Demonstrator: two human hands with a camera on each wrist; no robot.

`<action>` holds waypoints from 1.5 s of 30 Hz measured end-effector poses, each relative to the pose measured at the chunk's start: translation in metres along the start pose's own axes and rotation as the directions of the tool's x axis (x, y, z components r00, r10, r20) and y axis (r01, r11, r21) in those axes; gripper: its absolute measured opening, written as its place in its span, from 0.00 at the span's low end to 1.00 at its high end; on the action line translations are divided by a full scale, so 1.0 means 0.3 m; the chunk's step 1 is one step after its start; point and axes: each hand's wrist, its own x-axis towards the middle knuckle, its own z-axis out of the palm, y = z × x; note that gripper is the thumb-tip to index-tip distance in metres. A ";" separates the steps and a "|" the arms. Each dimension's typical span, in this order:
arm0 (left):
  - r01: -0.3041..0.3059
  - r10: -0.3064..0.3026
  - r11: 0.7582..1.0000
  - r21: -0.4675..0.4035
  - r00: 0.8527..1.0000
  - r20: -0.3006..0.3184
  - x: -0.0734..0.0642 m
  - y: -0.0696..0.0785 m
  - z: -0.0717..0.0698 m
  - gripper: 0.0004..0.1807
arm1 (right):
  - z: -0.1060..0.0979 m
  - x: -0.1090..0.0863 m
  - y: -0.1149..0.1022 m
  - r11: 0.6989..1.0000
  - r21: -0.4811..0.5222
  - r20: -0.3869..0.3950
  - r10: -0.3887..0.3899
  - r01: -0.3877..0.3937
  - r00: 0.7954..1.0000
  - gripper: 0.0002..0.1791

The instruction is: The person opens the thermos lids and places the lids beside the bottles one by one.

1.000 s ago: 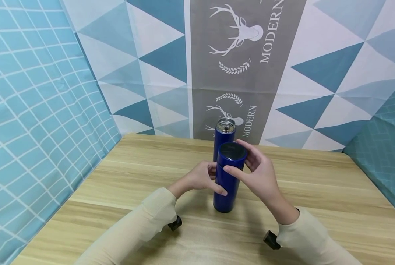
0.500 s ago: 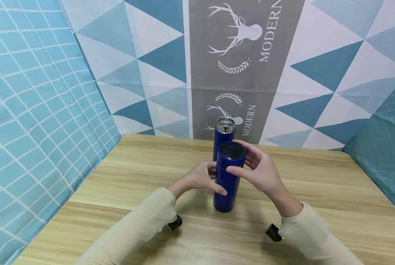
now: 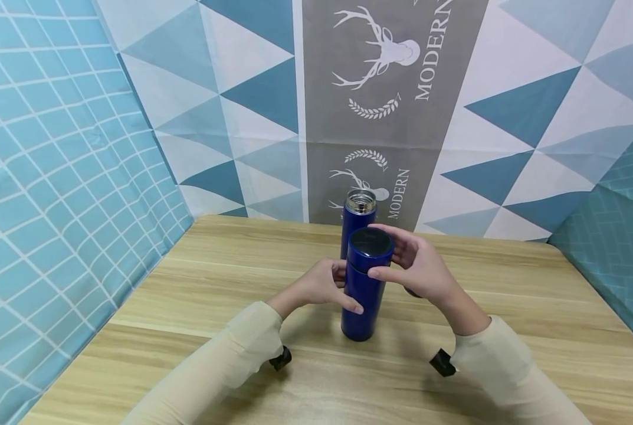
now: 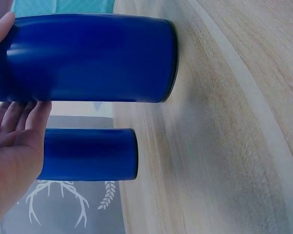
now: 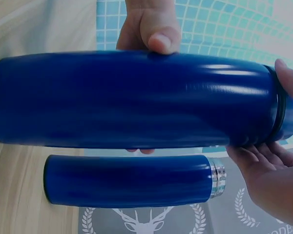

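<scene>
A blue thermos bottle (image 3: 363, 304) stands upright on the table, its lid (image 3: 371, 243) with a black glossy top. My left hand (image 3: 318, 283) grips the body from the left, thumb in front and fingers behind. My right hand (image 3: 425, 268) holds the lid from the right, thumb low at the seam. In the right wrist view a thin dark gap (image 5: 282, 105) shows between body and lid. Behind stands a second blue thermos bottle (image 3: 357, 223), without a lid, its steel threaded neck (image 3: 361, 202) showing. The left wrist view shows both bottles' bases.
A small dark blue rounded thing (image 3: 413, 293) lies on the wooden table (image 3: 231, 348) behind my right hand, mostly hidden by it. A patterned cloth (image 3: 263, 118) hangs at the back, and a blue gridded cloth (image 3: 45, 177) at the left.
My right thumb has slid to the right along the lid's lower edge, and the right wrist has swung outward. The dark blue thing behind it has come into sight. My left hand stays still.
</scene>
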 end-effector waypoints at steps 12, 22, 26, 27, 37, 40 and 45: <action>0.002 -0.002 1.000 -0.012 1.000 -0.002 0.004 -0.005 0.001 0.32 | -0.040 0.022 0.006 0.999 0.002 0.115 -0.038 0.038 0.993 0.38; 0.001 -0.001 1.000 -0.015 1.000 0.000 0.003 -0.007 0.000 0.32 | -0.062 0.042 0.030 0.999 0.005 0.177 -0.053 0.053 0.983 0.37; 0.000 0.000 1.000 -0.015 1.000 0.001 0.003 -0.007 0.000 0.32 | -0.070 0.049 0.042 0.997 0.044 0.205 -0.072 0.064 0.976 0.37; -0.001 0.001 1.000 -0.014 1.000 0.001 0.003 -0.006 0.000 0.32 | -0.071 0.051 0.045 0.996 0.055 0.211 -0.074 0.064 0.975 0.37; 0.005 -0.005 1.000 -0.009 1.000 -0.002 0.001 0.002 -0.001 0.32 | -0.089 0.079 0.060 0.991 0.116 0.292 -0.094 0.062 0.952 0.37; 0.006 -0.006 1.000 -0.007 1.000 -0.004 0.001 0.003 0.001 0.32 | -0.098 0.088 0.066 0.989 0.134 0.323 -0.099 0.058 0.941 0.37; -0.003 0.003 1.000 0.006 1.000 -0.004 0.001 0.002 0.001 0.32 | -0.111 0.099 0.070 0.987 0.155 0.356 -0.096 0.043 0.930 0.38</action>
